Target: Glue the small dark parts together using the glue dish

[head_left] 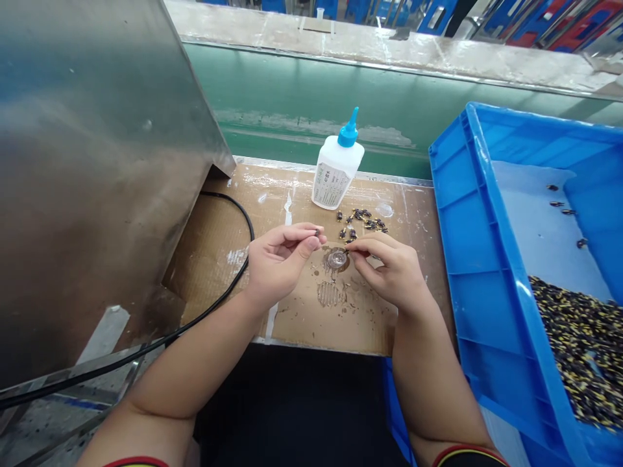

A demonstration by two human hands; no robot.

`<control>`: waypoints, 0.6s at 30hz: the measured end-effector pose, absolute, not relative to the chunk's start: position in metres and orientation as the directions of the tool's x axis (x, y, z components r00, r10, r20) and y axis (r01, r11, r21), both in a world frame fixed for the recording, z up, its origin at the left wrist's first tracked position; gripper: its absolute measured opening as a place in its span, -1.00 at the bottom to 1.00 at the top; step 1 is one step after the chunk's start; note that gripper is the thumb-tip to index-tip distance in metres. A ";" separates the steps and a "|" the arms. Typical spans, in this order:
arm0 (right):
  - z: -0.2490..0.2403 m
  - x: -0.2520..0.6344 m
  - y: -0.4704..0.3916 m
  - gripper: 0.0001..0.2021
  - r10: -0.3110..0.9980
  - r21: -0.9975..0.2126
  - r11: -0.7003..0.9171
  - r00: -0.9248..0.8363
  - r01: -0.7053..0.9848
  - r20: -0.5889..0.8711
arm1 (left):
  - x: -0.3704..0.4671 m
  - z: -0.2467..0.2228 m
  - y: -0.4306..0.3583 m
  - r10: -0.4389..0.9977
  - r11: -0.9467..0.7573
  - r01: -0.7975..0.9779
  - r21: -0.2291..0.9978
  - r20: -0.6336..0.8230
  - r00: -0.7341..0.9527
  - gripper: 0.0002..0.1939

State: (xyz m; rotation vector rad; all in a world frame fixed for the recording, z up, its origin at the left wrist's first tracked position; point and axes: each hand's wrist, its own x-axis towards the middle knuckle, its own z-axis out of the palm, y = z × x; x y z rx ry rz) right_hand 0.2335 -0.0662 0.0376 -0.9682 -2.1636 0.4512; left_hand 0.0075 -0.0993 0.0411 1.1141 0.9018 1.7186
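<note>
My left hand (282, 259) pinches a small dark part (317, 232) between thumb and fingertips, above the cardboard. The fingertips of my right hand (389, 266) are pinched on a small dark part (346, 250) at the right edge of a small clear round dish (337, 259). Behind the dish lies a loose group of small black and brass parts (374, 224). A white bottle (335, 172) with a blue nozzle cap stands upright behind them, its label facing me.
Cardboard (311, 324) with wet marks covers the work surface. A blue bin (491, 259) on the right holds a heap of small parts (579, 344). A black cable (238, 275) curves along the left, beside a large metal panel (97, 181). Behind is a green strip (272, 97).
</note>
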 end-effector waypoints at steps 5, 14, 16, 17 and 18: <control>0.034 0.234 -0.066 -0.84 0.750 -0.559 0.659 -0.487 0.503 0.447 | 0.008 0.041 -0.099 0.928 -0.348 -0.245 0.905 0.296 -0.228 -0.83; 0.034 0.235 -0.066 -0.86 0.749 -0.557 0.660 -0.498 0.504 0.437 | 0.008 0.042 -0.099 0.930 -0.343 -0.241 0.908 0.293 -0.222 -0.83; 0.034 0.235 -0.066 -0.86 0.747 -0.560 0.662 -0.501 0.498 0.437 | 0.008 0.042 -0.100 0.930 -0.346 -0.246 0.905 0.296 -0.219 -0.84; 0.034 0.235 -0.066 -0.86 0.745 -0.561 0.664 -0.502 0.494 0.440 | 0.008 0.042 -0.100 0.931 -0.344 -0.244 0.907 0.295 -0.218 -0.84; 0.034 0.235 -0.066 -0.86 0.743 -0.561 0.666 -0.503 0.491 0.442 | 0.008 0.042 -0.100 0.931 -0.343 -0.241 0.908 0.293 -0.220 -0.84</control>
